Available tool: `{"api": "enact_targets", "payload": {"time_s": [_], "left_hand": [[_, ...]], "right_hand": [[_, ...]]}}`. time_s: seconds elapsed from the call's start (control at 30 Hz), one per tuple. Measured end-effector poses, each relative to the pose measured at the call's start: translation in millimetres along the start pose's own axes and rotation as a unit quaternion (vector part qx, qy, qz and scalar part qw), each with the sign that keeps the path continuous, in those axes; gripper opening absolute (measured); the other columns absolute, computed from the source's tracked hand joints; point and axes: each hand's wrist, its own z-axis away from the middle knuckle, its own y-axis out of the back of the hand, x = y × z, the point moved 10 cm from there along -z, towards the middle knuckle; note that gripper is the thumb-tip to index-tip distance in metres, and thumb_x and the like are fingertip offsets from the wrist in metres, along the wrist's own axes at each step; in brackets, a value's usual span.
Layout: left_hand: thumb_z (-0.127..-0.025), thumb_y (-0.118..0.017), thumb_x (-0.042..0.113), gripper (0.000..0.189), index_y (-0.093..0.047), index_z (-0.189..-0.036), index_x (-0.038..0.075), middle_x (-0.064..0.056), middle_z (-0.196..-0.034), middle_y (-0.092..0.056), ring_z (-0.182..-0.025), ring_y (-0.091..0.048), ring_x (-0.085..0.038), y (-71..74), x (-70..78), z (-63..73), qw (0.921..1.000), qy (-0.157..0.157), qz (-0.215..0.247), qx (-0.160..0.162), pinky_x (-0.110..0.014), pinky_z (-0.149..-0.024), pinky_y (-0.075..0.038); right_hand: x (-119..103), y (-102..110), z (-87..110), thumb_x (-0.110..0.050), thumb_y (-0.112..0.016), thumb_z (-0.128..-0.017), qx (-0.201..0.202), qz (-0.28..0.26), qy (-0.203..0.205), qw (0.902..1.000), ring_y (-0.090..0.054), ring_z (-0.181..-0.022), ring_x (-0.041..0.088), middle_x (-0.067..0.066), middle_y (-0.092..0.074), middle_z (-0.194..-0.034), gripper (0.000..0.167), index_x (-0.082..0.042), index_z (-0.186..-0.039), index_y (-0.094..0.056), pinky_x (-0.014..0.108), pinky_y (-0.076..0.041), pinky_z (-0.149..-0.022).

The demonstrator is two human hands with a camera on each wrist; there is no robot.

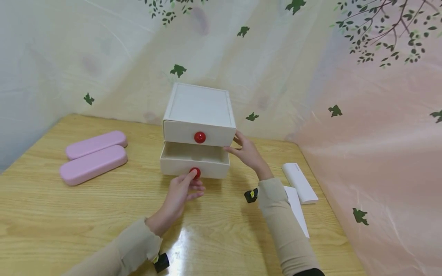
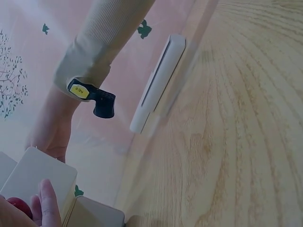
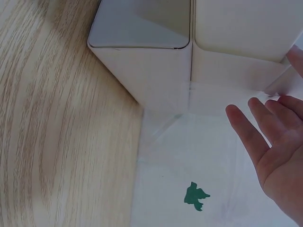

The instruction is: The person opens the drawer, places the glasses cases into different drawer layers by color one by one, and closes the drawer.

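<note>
A white drawer unit (image 1: pixel 203 105) with red knobs stands near the back of the table. Its upper visible drawer is closed, while the open drawer (image 1: pixel 172 166) below sticks out, and no contents show in its visible inside. My left hand (image 1: pixel 176 193) pinches the red knob (image 1: pixel 197 171) of that open drawer, thumb on top, the other fingers loosely extended under it. Beside the unit's right side is my right hand (image 1: pixel 248 151), fingers spread, thumb by the open drawer's rim. In the right wrist view another white tier (image 3: pixel 142 23) lies closer to the table than the open drawer.
Two pink oblong cases (image 1: pixel 93 165) lie side by side on the left of the wooden table (image 1: pixel 114 214). To the right lie a long white case (image 1: pixel 299 182) and a flat white piece (image 1: pixel 297 211), partly covered by the right sleeve. A leaf-patterned curtain (image 1: pixel 276 76) hangs behind.
</note>
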Motion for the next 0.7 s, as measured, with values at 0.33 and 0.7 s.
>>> {"api": "enact_targets", "payload": {"time_s": [0.33, 0.7], "left_hand": [[-0.101, -0.049, 0.021, 0.029, -0.053, -0.106, -0.007, 0.001, -0.076, -0.064, -0.069, -0.065, -0.012, 0.2, -1.9, 14.5, 0.9997, 0.016, -0.011, -0.015, -0.026, -0.068, -0.06], [-0.1, -0.051, 0.021, 0.026, -0.057, -0.101, -0.004, 0.0, -0.075, -0.065, -0.07, -0.064, -0.011, 4.5, -5.5, 31.2, 0.9988, 0.03, -0.02, -0.034, -0.025, -0.068, -0.059]], "right_hand": [[0.9, 0.1, 1.3, -0.025, -0.07, -0.09, 0.005, 0.006, -0.009, 0.9999, -0.033, -0.143, 0.038, 0.008, -0.025, -0.161, 0.076, -0.017, -0.153, -0.028, 0.054, -0.039, -0.109], [0.8, -1.2, 1.4, -0.027, -0.068, -0.091, 0.006, 0.013, -0.003, 0.9999, -0.034, -0.143, 0.038, 0.008, -0.025, -0.161, 0.074, -0.019, -0.153, -0.028, 0.055, -0.039, -0.109]]}}
